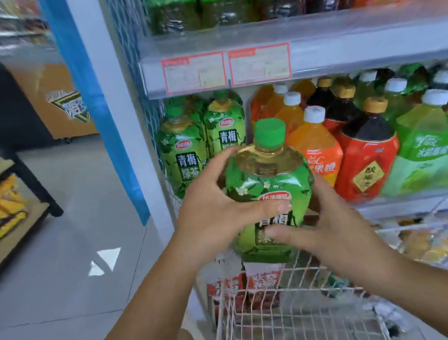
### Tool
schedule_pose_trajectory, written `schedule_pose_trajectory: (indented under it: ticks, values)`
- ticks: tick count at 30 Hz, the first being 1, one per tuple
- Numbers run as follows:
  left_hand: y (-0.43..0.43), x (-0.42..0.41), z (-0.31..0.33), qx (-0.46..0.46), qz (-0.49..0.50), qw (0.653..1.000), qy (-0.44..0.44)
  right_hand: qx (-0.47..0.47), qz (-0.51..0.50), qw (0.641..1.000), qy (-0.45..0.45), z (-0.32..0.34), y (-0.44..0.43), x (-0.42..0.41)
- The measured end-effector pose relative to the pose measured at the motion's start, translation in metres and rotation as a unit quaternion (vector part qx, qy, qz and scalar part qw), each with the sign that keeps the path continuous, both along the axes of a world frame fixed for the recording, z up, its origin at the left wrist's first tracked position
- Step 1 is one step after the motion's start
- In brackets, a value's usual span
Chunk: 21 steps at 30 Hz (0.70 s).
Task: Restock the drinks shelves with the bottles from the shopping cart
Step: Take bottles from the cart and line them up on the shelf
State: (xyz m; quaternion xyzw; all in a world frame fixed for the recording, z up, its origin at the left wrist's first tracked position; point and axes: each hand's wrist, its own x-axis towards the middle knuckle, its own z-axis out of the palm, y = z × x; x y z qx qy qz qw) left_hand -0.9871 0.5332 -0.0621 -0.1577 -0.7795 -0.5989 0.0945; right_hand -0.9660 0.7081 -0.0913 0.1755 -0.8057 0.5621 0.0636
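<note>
We hold a green-capped tea bottle (pixel 269 177) with both hands over the far end of the shopping cart (pixel 296 317), facing the drinks shelves (pixel 369 51).

Our left hand (pixel 212 208) wraps the bottle's left side, fingers curled over its shoulder and thumb across the label. Our right hand (pixel 337 230) grips the right side, thumb pressed on the lower label. The bottle is upright. Behind it on the shelf stand matching green tea bottles (pixel 187 156) at the left, then orange bottles (pixel 315 152), dark bottles with red labels (pixel 367 164) and pale green bottles (pixel 431 159).
</note>
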Motion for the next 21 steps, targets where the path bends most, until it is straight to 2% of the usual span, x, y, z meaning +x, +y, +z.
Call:
schedule_pose_trajectory:
  ticks: [4,5,7,9,11,16,21]
  values:
    - [-0.019,-0.014,0.002,-0.104,0.089,0.988,0.076,-0.085,-0.031,0.995,0.041,-0.004,-0.030,-0.038]
    - [-0.026,-0.013,0.001,-0.136,0.135,0.972,0.133,-0.104,-0.035,0.993,0.040,-0.008,-0.036,-0.049]
    - [-0.042,-0.011,-0.003,-0.174,0.249,0.913,0.274,-0.128,-0.052,0.990,0.037,-0.015,-0.045,-0.070]
    - [-0.057,-0.011,-0.016,-0.163,0.320,0.867,0.344,-0.117,-0.077,0.989,0.044,-0.020,-0.050,-0.089]
    - [-0.070,-0.019,-0.032,-0.133,0.344,0.873,0.319,-0.090,-0.101,0.990,0.046,-0.023,-0.054,-0.106]
    - [-0.079,-0.039,-0.048,-0.051,0.325,0.928,0.177,-0.101,-0.137,0.985,-0.004,-0.039,-0.058,-0.142]
    - [-0.069,-0.051,-0.060,-0.032,0.318,0.932,0.172,-0.104,-0.135,0.985,-0.026,-0.047,-0.063,-0.167]
